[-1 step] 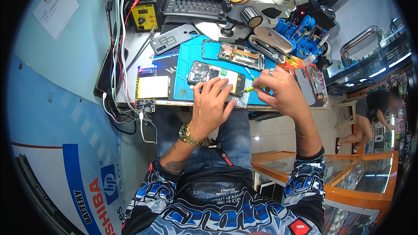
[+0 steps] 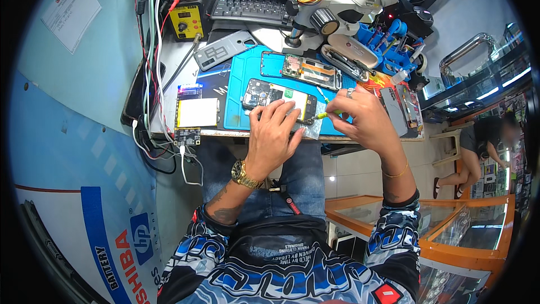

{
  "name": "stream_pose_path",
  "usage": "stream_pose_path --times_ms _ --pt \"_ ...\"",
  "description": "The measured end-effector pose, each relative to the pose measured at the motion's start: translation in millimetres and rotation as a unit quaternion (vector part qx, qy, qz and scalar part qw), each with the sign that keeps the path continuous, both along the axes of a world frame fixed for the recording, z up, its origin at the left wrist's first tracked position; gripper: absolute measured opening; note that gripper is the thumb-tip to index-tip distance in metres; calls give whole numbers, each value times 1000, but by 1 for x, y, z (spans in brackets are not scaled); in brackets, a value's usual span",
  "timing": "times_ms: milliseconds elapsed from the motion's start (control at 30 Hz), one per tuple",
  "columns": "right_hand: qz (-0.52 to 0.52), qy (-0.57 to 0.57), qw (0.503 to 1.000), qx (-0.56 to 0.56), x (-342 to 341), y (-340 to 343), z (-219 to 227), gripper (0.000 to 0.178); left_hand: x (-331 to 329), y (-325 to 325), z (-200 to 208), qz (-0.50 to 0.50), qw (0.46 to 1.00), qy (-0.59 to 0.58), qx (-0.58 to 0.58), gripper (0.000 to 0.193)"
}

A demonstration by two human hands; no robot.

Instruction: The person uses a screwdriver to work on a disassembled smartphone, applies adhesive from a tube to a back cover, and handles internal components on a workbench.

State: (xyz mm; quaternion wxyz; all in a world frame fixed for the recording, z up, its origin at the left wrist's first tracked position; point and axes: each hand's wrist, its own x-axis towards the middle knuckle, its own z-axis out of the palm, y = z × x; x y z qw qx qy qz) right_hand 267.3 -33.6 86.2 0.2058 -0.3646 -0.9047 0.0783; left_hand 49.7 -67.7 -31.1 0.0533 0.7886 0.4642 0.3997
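An opened phone (image 2: 258,91) with its inner parts and battery bared lies on the blue repair mat (image 2: 235,114). My left hand (image 2: 270,138) rests over the phone's near edge, fingers stretched out and slightly apart on it. Between the closed fingers of my right hand (image 2: 360,117) is a slim yellow-green screwdriver (image 2: 320,116). Its tip meets the phone's lower right end; the exact contact spot is too small to make out. Beneath that end, a clear plastic bag (image 2: 313,129) is partly visible. Just beyond the phone sits a second opened phone (image 2: 311,71), beside a thin dark frame (image 2: 271,64).
A microscope (image 2: 323,22) stands behind the mat, near a laptop keyboard (image 2: 250,10). To the left are a grey phone cover (image 2: 225,49), a white-topped battery board (image 2: 198,112) and hanging cables. A blue tool holder (image 2: 388,45) is at the right; a person (image 2: 478,149) is farther off.
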Motion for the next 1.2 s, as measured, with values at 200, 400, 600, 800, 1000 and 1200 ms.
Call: stream_pose_path --times_ms 200,400,600,800,1000,1200 --pt "-18 -13 999 -38 -13 -3 3 15 6 0 0 8 1000 23 13 37" --pt "49 -19 997 -53 -23 8 6 40 7 1 0 22 999 33 7 38" --pt "-3 9 999 32 -31 6 -2 14 7 1 0 19 999 31 8 39" --pt "-35 -22 999 -28 -26 6 5 14 5 0 -1 17 999 29 10 40" --pt "-26 -58 998 -12 -21 6 -1 13 6 0 -2 17 1000 21 8 40" --pt "-29 -78 996 -32 -25 -2 -6 32 5 0 -1 12 1000 20 7 41"
